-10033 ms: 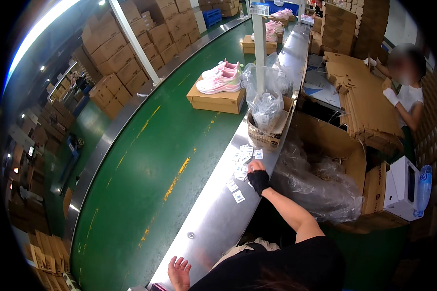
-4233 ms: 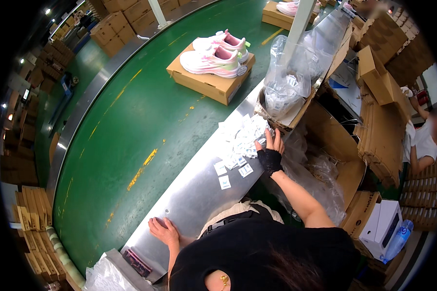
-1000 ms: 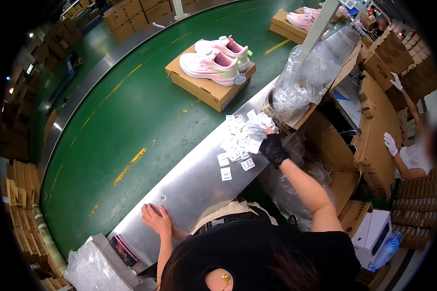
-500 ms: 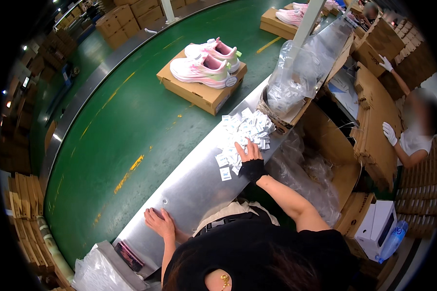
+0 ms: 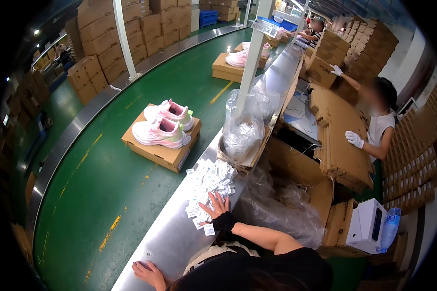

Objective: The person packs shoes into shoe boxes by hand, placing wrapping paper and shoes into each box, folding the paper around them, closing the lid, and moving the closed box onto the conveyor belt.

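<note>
My right hand [image 5: 217, 209], in a black fingerless glove or wrist wrap, lies on the near side of a pile of small white packets [image 5: 210, 177]. Its fingers are spread, and none of the packets is visibly gripped. One packet [image 5: 209, 229] lies beside the wrist at the near edge of the heap. The heap rests on a narrow metal ledge [image 5: 167, 233]. Lower left, my left hand [image 5: 149, 274] rests on the same ledge, fingers stretched out and holding nothing. On the green conveyor beyond, a pair of pink and white sneakers [image 5: 162, 126] sits on a brown shoebox [image 5: 162, 154].
Past the heap stands an open carton [image 5: 247, 162] with a see-through plastic bag [image 5: 243, 131]. A white post [image 5: 253, 63] rises behind it. More shoeboxes [image 5: 226, 70] with sneakers are farther along. At right, a co-worker's gloved hand [image 5: 354, 139] touches stacked flat cardboard [image 5: 337, 131].
My view has tilted up and toward the right, so everything sits lower and farther left. My right hand stays on the packet heap, its fingers more spread. My left hand remains on the ledge.
</note>
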{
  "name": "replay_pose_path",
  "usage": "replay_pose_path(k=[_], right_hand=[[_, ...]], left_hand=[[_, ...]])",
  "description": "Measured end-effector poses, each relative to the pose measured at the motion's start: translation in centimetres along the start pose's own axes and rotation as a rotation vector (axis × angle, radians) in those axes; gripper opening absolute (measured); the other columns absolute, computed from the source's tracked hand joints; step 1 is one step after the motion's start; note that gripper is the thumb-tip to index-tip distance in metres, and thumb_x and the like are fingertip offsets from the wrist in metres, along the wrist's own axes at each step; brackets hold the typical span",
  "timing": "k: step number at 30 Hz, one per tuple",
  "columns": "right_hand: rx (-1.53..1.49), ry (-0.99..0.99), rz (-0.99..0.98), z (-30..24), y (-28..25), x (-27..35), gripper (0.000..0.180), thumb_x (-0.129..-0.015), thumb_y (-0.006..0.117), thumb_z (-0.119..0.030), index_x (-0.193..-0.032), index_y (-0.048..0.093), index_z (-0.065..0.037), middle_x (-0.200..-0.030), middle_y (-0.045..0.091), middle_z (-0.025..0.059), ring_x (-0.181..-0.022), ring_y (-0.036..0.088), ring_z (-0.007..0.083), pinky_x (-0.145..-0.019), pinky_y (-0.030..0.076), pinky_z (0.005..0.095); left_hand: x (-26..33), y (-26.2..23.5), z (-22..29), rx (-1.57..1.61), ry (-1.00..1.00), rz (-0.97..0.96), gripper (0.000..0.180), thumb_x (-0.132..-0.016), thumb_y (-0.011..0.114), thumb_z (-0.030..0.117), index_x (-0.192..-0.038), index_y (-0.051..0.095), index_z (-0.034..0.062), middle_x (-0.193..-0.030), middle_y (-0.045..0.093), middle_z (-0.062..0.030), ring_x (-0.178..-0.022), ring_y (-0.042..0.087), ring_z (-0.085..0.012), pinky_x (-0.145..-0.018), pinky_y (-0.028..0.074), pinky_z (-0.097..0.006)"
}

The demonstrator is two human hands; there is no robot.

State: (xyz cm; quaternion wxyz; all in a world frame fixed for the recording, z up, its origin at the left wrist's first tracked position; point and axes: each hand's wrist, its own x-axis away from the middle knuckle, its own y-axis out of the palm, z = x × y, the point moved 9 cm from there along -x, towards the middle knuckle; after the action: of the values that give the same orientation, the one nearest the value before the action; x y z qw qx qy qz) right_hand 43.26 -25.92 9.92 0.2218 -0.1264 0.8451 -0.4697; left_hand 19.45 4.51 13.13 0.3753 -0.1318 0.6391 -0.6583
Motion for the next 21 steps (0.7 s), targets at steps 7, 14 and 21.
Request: replay_pose_path(k=[7,14,21], right_hand=[[0.174,0.042,0.093,0.5,1.3,-1.3,0.064,-0.065,0.064,-0.048,-0.123,0.042,-0.032,-0.138,0.015,0.0134,-0.125,0.013,0.0374,-0.084,0.018,0.0675],[0.155,0.034,0.155,-0.7,-0.7,-1.4,0.064,-0.064,0.065,-0.047,-0.122,0.042,-0.031,-0.136,0.021,0.0125,-0.123,0.019,0.0374,-0.082,0.022,0.0669],[0.198,0.025,0.08,1.1,3.6,-0.6,0.068,-0.062,0.061,-0.054,-0.122,0.043,-0.028,-0.136,0.024,0.014,-0.124,0.022,0.0348,-0.084,0.023,0.0661]], left_hand=[[-0.6,-0.3,1.2,0.008,-0.001,0.007,0.043,-0.08,0.051,0.023,-0.112,0.041,-0.0046,-0.119,0.039,-0.0217,-0.109,0.036,-0.0377,-0.092,0.028,-0.045],[-0.9,-0.8,1.2,-0.061,-0.066,-0.244,0.048,-0.082,0.048,0.035,-0.11,0.049,-0.0043,-0.112,0.048,-0.0218,-0.105,0.044,-0.0363,-0.091,0.033,-0.046],[-0.6,1.3,-0.8,0.035,0.049,-0.038,0.044,-0.074,0.053,0.016,-0.111,0.042,-0.0058,-0.12,0.039,-0.0245,-0.111,0.035,-0.0391,-0.093,0.026,-0.047]])
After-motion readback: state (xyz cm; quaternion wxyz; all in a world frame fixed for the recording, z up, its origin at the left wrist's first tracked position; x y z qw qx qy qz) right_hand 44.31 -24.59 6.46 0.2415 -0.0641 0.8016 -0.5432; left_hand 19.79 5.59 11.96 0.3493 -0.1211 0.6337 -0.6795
